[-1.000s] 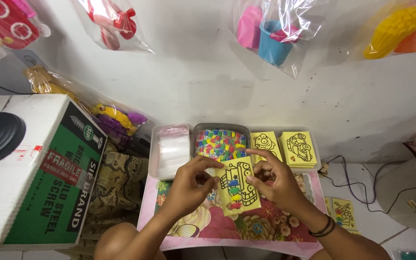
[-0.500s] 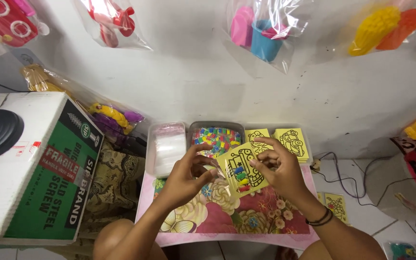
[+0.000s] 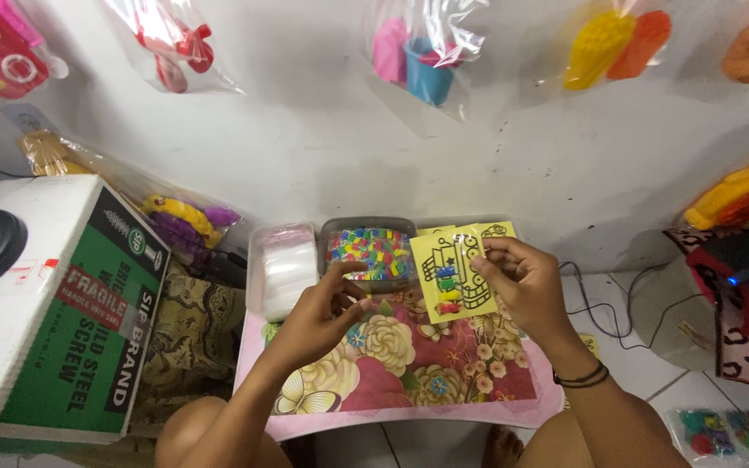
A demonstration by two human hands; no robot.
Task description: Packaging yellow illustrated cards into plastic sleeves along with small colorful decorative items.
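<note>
— Holding a yellow card [image 3: 454, 276] with a partly coloured line drawing, the right hand [image 3: 522, 290] pinches its right edge between thumb and fingertips, just above the flowered tray [image 3: 409, 373].

— And the left hand [image 3: 318, 316]?

— At nine o'clock of the card, its fingers are curled with the forefinger stretched toward the bead box [image 3: 373, 251]. I cannot tell whether it grips anything.

— What could go wrong?

— The pinch is only on one edge, so I judge the card could bend or slip if jolted.

— What's in the containers?

— The bead box at eleven o'clock of the card holds many small coloured pieces. At nine o'clock of it, a clear tub [image 3: 283, 269] holds a pale pink-white stack. More yellow cards [image 3: 496, 230] lie at twelve o'clock behind the held one.
</note>
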